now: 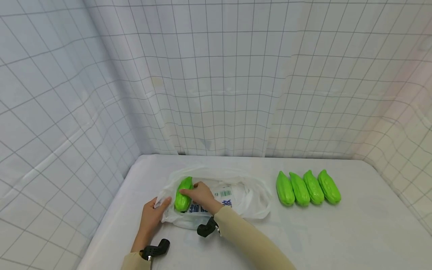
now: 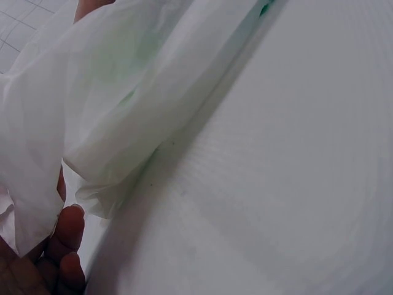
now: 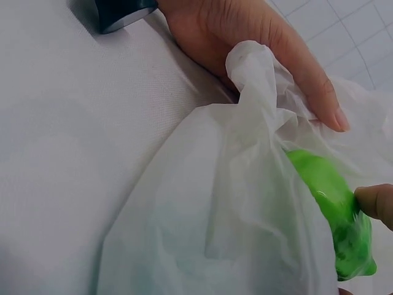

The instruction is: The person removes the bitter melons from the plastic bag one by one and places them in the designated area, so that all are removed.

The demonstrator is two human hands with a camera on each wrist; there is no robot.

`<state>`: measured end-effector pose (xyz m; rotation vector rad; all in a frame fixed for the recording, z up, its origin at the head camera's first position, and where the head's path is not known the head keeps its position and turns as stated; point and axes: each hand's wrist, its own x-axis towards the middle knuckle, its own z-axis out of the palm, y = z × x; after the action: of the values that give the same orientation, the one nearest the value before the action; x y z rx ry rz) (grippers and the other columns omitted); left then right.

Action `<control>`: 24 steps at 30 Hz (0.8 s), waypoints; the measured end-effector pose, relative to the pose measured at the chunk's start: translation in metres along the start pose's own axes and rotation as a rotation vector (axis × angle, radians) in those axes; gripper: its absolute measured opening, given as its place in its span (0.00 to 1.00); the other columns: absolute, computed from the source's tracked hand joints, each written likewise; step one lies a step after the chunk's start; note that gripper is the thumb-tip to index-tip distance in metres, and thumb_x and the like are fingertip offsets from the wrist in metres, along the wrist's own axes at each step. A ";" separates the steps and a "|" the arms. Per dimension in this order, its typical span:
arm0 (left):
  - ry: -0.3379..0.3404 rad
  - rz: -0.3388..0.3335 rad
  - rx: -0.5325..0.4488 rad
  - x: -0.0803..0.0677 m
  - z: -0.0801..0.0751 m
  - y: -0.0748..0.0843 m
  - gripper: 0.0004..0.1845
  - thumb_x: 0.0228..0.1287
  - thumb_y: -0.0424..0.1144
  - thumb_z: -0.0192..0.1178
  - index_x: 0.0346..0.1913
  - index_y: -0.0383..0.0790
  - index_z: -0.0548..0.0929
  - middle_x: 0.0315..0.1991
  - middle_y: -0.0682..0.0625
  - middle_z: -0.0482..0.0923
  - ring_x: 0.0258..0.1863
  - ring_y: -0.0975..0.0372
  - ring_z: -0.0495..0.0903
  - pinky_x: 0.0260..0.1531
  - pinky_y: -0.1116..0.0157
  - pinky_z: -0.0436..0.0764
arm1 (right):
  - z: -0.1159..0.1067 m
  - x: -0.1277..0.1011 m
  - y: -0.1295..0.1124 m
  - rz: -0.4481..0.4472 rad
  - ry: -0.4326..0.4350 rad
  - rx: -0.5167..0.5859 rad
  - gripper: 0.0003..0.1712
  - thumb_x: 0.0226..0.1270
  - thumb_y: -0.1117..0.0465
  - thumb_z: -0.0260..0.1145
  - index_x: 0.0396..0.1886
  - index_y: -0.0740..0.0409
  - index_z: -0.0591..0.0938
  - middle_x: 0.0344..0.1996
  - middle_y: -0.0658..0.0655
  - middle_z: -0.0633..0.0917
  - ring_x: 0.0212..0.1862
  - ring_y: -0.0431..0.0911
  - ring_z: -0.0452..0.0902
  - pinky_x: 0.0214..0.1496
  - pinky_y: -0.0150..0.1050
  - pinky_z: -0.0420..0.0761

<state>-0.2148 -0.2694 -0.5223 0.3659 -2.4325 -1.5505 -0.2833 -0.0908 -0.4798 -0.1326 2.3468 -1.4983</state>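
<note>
A white plastic bag (image 1: 249, 200) with blue printing lies on the table, its mouth spread. My left hand (image 1: 152, 214) grips the bag's left edge, thumb on the inner side; in the left wrist view its curled fingers (image 2: 69, 228) show beneath the thin plastic. Inside the bag's left part lies a glossy bright green bitter melon (image 1: 182, 202). My right hand (image 1: 201, 195) reaches over the bag and holds this melon between thumb and fingers. The right wrist view shows the thumb on the bitter melon (image 3: 325, 190), with part of it hidden behind the bag.
Several more green bitter melons (image 1: 301, 189) lie side by side in a row on the white table (image 1: 337, 236), right of the bag. White grid-patterned curtains (image 1: 222, 93) enclose the table's back and sides. Black wrist cameras (image 1: 207, 227) are strapped to both wrists.
</note>
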 end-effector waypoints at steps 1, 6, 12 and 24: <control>-0.002 0.003 0.003 0.000 0.000 0.000 0.24 0.59 0.52 0.61 0.47 0.34 0.81 0.38 0.43 0.82 0.30 0.66 0.75 0.33 0.70 0.73 | 0.000 0.000 0.000 0.001 -0.003 0.008 0.44 0.50 0.38 0.69 0.56 0.67 0.71 0.46 0.59 0.78 0.38 0.46 0.75 0.41 0.42 0.76; -0.005 0.002 0.004 0.000 0.000 0.000 0.25 0.59 0.52 0.61 0.47 0.33 0.81 0.37 0.43 0.82 0.30 0.67 0.74 0.33 0.70 0.73 | -0.003 -0.002 0.000 0.003 -0.025 0.047 0.43 0.50 0.41 0.70 0.56 0.69 0.70 0.45 0.60 0.78 0.36 0.45 0.75 0.38 0.39 0.77; -0.004 -0.008 0.000 0.002 0.001 0.000 0.25 0.59 0.53 0.61 0.48 0.33 0.81 0.39 0.42 0.82 0.31 0.66 0.75 0.34 0.70 0.73 | -0.008 -0.004 0.001 0.011 -0.051 0.030 0.42 0.50 0.42 0.70 0.56 0.67 0.71 0.44 0.59 0.78 0.34 0.45 0.75 0.35 0.39 0.76; -0.007 -0.026 -0.012 0.001 0.000 0.000 0.26 0.58 0.53 0.61 0.47 0.33 0.81 0.37 0.43 0.82 0.30 0.66 0.75 0.33 0.70 0.73 | -0.017 -0.006 0.006 0.040 -0.106 -0.008 0.40 0.51 0.41 0.70 0.57 0.63 0.72 0.42 0.56 0.78 0.33 0.45 0.77 0.37 0.43 0.75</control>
<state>-0.2152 -0.2697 -0.5225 0.3922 -2.4325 -1.5786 -0.2826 -0.0719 -0.4774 -0.1622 2.2590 -1.4269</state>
